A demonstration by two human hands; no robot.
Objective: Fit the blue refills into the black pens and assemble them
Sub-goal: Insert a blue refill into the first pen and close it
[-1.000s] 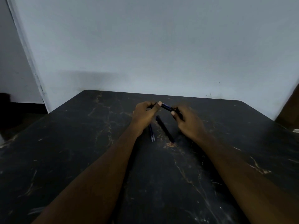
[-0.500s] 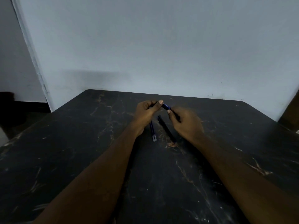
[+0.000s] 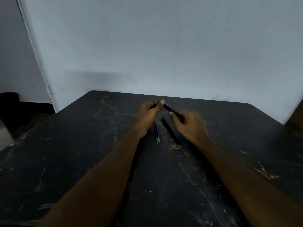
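Above the dark table, both my hands hold one black pen point(image 3: 170, 108) with a blue stretch showing between them. My left hand point(image 3: 150, 114) pinches its far end with thumb and fingers. My right hand point(image 3: 190, 124) grips the nearer end. Below the hands, two blue refills point(image 3: 156, 132) lie side by side on the table, pointing toward me. To their right lies another black pen point(image 3: 169, 130), partly hidden by my right hand.
The black marbled table point(image 3: 82, 153) runs to a pale wall at the back. Its right corner point(image 3: 255, 107) is rounded. A dark brown object point(image 3: 296, 115) stands at the far right edge. Floor shows at the left.
The hands have shifted slightly closer together on the held pen, with less blue showing between them. The refills and pen on the table have not moved.
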